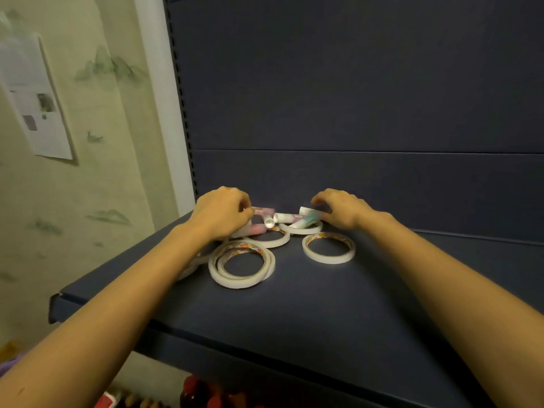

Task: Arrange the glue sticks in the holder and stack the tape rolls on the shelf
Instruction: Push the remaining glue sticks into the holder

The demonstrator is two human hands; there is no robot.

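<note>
Both arms reach over the shelf (323, 304). The left hand (223, 213) curls round a pink glue stick (263, 211) and the right hand (343, 209) pinches a green glue stick (309, 217), with tape rolls (241, 265) at 6 o'clock from them.

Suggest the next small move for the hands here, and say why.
Probably lift both sticks clear. The left hand pinches a pink glue stick and the right hand curls over a green glue stick, both amid the loose tape rolls on the shelf. No holder is in view.
</note>
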